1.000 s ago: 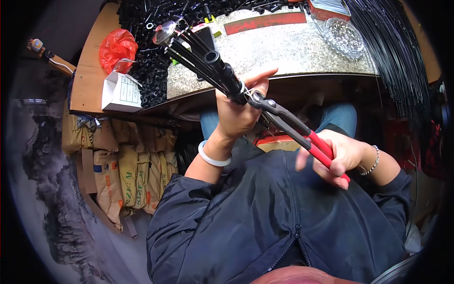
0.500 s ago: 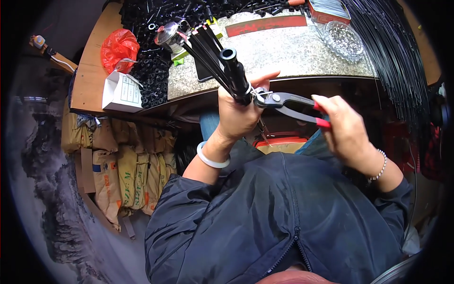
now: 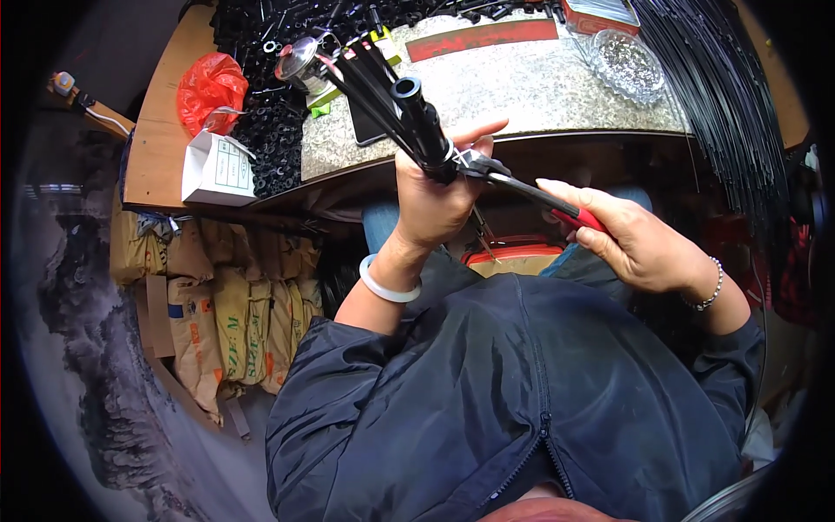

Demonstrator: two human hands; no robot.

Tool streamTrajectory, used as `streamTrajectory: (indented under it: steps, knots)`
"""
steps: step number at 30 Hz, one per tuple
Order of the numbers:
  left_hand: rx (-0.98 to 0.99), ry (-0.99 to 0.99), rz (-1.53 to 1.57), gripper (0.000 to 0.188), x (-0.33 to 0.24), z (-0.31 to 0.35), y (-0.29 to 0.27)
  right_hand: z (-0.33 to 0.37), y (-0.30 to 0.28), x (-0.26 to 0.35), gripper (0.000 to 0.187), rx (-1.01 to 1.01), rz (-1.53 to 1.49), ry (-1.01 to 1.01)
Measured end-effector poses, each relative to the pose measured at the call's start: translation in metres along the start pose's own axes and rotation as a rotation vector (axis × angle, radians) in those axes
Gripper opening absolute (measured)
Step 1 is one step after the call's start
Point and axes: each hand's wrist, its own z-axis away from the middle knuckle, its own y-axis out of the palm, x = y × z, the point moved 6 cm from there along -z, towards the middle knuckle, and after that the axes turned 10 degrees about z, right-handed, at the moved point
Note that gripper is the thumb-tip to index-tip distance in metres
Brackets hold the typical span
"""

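Observation:
My left hand (image 3: 432,211) is wrapped round a black tube (image 3: 421,122) and a bundle of thin black rods (image 3: 365,87), which together look like an umbrella frame. The tube's hollow end points up and away from me; my thumb sticks out to the right. Thin silvery wire (image 3: 456,157) shows at the tube's base. My right hand (image 3: 651,242) is closed on the red grips of a pair of pliers (image 3: 532,190). Their jaws are at the wire, beside my left hand. Seen nearly edge-on, the pliers hide whether the jaws pinch the wire.
Beyond my hands, the workbench carries a stone-patterned slab (image 3: 496,91), a glass dish (image 3: 628,68), a red strip (image 3: 481,40) and heaped black parts (image 3: 270,148). A white box (image 3: 217,170) and red bag (image 3: 211,93) lie left. Long black rods (image 3: 726,104) overhang at right; sacks (image 3: 230,326) stand below.
My right hand has turned the pliers from face-on to nearly edge-on, with the jaws staying by the tube's base. My left hand keeps its hold. The whole view has shifted slightly.

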Motion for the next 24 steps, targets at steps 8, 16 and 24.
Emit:
streamTrajectory:
  steps: [8,16,24]
  knots:
    - [0.063,0.172,-0.227,0.022,-0.002,-0.001,0.001,0.003,-0.018,-0.003,0.034,0.096,-0.070,0.315]
    - [-0.081,-0.154,-0.068,0.025,0.002,-0.007,-0.006,0.001,-0.039,0.005,0.027,-0.110,0.126,0.177]
    - [-0.130,-0.128,0.071,0.029,-0.004,-0.006,-0.002,-0.013,-0.023,0.000,0.008,-0.530,-0.252,0.088]
